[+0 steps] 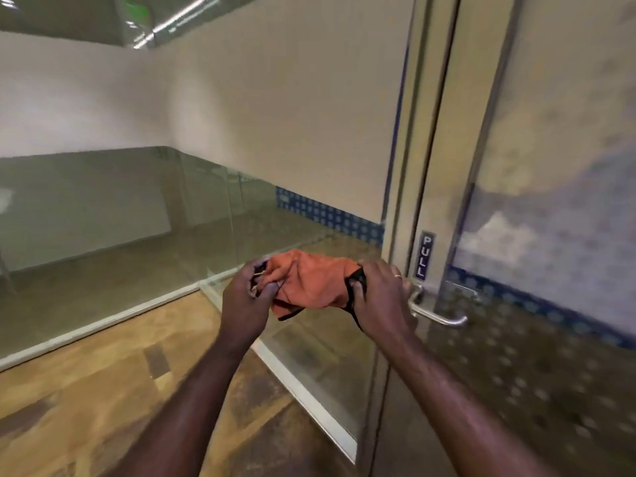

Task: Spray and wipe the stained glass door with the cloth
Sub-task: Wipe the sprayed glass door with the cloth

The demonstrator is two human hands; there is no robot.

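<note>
The cloth (pixel 309 284) is soft, matt orange fabric with a dark stitched hem, crumpled into folds. The glass door (pixel 550 166) looks cloudy and smeared, in a smooth pale frame. Its lever handle (pixel 437 316) is brushed metal. The floor (pixel 86 390) is glossy, wood-toned.

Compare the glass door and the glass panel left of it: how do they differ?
The glass door looks smeared and cloudy; the glass panel looks clear in its lower part. The door carries a metal handle and PULL sign; the panel has neither. Both have a blue dotted band.
</note>
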